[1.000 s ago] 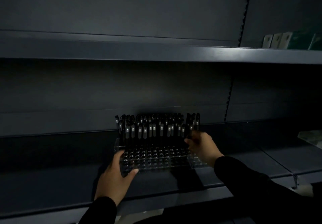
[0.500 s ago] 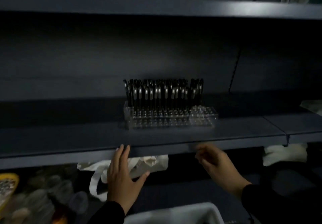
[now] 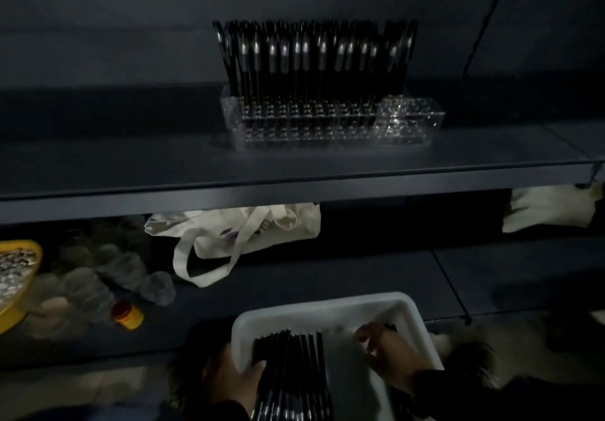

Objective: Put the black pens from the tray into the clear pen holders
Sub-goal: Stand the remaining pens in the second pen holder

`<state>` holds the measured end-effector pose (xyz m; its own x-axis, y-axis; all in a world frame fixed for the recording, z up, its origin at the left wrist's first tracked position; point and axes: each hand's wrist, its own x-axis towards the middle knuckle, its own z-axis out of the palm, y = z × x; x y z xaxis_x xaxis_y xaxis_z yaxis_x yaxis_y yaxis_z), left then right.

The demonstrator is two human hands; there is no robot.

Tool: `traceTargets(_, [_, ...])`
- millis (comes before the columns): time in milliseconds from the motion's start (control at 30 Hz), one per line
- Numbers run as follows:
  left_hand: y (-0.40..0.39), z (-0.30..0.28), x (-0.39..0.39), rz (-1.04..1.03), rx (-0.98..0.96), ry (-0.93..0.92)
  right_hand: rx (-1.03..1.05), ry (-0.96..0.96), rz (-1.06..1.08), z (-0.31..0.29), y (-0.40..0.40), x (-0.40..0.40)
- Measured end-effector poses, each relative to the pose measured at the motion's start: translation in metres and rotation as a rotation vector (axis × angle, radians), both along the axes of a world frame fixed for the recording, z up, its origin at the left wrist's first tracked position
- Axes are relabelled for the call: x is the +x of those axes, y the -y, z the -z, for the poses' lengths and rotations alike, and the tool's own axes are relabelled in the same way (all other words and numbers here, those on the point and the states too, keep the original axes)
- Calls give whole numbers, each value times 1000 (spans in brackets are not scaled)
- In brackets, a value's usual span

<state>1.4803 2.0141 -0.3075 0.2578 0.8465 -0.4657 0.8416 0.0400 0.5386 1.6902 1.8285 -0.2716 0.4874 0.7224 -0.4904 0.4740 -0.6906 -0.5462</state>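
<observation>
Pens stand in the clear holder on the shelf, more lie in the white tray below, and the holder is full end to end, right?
Not full. In the head view the clear holder has black pens along most of its length, but its right end is empty. More pens lie in the white tray below.

The pen holder [image 3: 330,123] on the dark grey-blue shelf [image 3: 294,188] is clear, and the pens [image 3: 311,57] standing in it are black with pale silver-grey bands near their tops. At 6 o'clock, the tray [image 3: 330,309] is white and the pens lying in it [image 3: 291,365] are black. At 9 o'clock, a yellow bowl [image 3: 19,289] sits beside a red-and-yellow cap [image 3: 127,315], and at centre an off-white cloth bag [image 3: 235,234] carries a small dark print.
</observation>
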Motion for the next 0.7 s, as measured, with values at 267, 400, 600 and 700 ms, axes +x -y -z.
traceTargets(267, [5, 12, -3, -75, 9, 15, 104, 6, -369, 47, -19, -38])
traceTargets(400, [8, 16, -7, -68, 7, 47, 79, 40, -432, 54, -31, -37])
traceTargets(600, [10, 10, -6, -70, 34, 58, 35, 123, -581, 57, -26, -27])
traceTargets(700, [11, 6, -7, -48, 60, 38, 91, 7, -332, 33, -22, -26])
